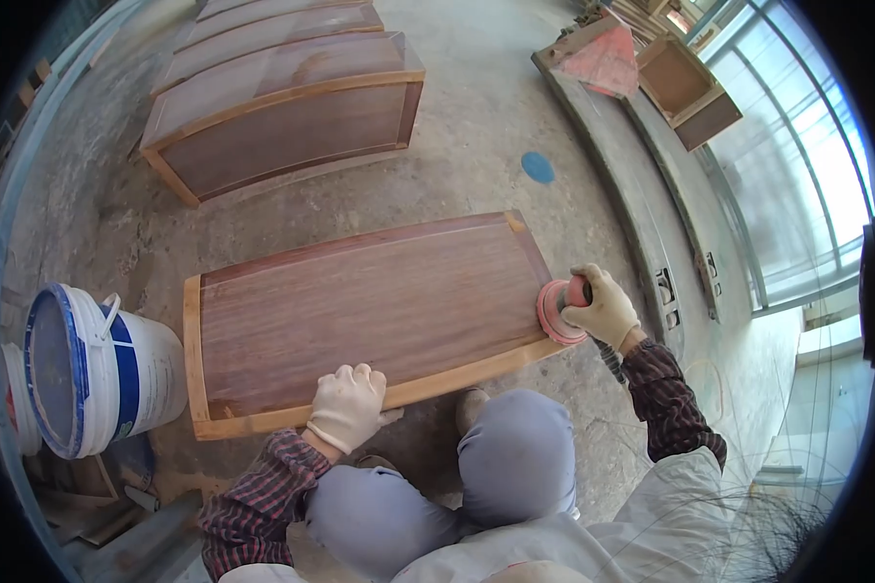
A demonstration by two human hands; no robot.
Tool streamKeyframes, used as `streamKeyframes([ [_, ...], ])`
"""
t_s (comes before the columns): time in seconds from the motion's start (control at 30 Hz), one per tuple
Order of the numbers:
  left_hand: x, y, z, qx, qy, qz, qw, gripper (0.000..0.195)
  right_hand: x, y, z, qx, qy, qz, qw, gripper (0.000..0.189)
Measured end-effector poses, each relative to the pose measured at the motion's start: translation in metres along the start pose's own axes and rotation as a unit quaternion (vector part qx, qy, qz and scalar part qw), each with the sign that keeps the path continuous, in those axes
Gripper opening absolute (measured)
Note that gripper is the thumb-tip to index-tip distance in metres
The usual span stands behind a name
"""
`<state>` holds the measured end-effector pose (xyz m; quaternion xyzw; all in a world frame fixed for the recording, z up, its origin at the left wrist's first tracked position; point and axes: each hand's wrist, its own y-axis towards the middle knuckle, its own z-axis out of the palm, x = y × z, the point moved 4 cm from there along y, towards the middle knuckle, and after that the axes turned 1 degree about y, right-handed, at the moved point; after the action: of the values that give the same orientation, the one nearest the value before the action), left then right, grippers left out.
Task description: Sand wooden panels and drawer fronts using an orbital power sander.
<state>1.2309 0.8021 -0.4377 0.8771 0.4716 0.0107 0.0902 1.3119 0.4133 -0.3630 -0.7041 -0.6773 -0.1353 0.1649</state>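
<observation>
A reddish-brown wooden panel with lighter wood edges (pixel 372 313) lies before me, its near edge by my knees. My right hand (pixel 604 306), in a cream work glove, grips a red round-pad sander (pixel 563 310) at the panel's right end, near the close corner. The pad overlaps the panel's edge, and a ribbed hose (pixel 609 360) runs down from the tool. My left hand (pixel 350 407), gloved alike, rests on the near edge left of the middle, fingers over the top face and thumb along the side.
Similar wooden cabinets or panels (pixel 292 131) stand in a row beyond. A white plastic bucket with a blue-rimmed lid (pixel 146 372) is close at left. Pallet-jack-like long forks (pixel 605 160) lie at right, near an open wooden box (pixel 677 80). A blue disc (pixel 537 167) is on the concrete floor.
</observation>
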Motion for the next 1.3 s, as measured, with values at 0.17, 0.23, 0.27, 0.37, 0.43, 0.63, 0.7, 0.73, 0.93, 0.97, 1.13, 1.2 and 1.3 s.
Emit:
streamKeyframes([
  [0.17,-0.004,-0.007,0.016,0.029,-0.002,0.021,0.999,0.048,0.008,0.037,0.017,0.045,-0.070,0.044,0.996,0.057],
  [0.23,-0.009,-0.009,0.026,0.071,-0.032,0.031,0.996,0.045,0.006,0.068,0.030,0.046,-0.068,0.047,0.995,0.057],
  [0.27,-0.010,-0.009,0.029,0.093,-0.045,0.036,0.994,0.043,0.005,0.086,0.039,0.034,-0.054,0.060,0.996,0.057],
  [0.37,-0.006,-0.008,0.027,0.134,-0.073,0.049,0.987,0.041,0.023,0.146,0.041,0.017,-0.016,0.067,0.998,0.057],
  [0.43,0.003,-0.003,0.014,0.154,-0.102,0.068,0.980,0.038,0.032,0.159,0.037,0.016,-0.020,0.078,0.997,0.057],
  [0.63,0.127,-0.047,-0.026,-0.104,0.024,-0.277,0.955,0.045,0.006,0.080,0.047,0.060,-0.087,0.046,0.993,0.059],
  [0.7,0.177,-0.102,-0.002,-0.131,0.132,-0.433,0.882,0.055,0.017,0.092,0.049,0.063,-0.076,0.057,0.994,0.059],
  [0.73,0.185,-0.109,0.007,-0.131,0.128,-0.429,0.884,0.055,0.016,0.107,0.045,0.060,-0.079,0.063,0.993,0.059],
  [0.93,0.203,-0.125,0.023,-0.041,-0.054,-0.575,0.815,0.068,0.010,0.152,0.037,0.015,-0.107,0.082,0.991,0.059],
  [0.97,0.200,-0.128,0.023,-0.022,-0.058,-0.589,0.806,0.070,0.009,0.152,0.038,0.021,-0.115,0.080,0.990,0.059],
  [1.13,0.206,-0.135,0.029,-0.005,-0.046,-0.582,0.812,0.071,0.018,0.169,0.034,-0.022,-0.138,0.065,0.988,0.058],
  [1.2,0.204,-0.138,0.030,-0.002,-0.047,-0.580,0.813,0.071,0.016,0.151,0.035,-0.008,-0.133,0.066,0.989,0.059],
  [1.3,0.204,-0.143,0.021,-0.008,-0.043,-0.580,0.813,0.069,0.016,0.078,0.048,0.055,-0.089,0.082,0.991,0.060],
])
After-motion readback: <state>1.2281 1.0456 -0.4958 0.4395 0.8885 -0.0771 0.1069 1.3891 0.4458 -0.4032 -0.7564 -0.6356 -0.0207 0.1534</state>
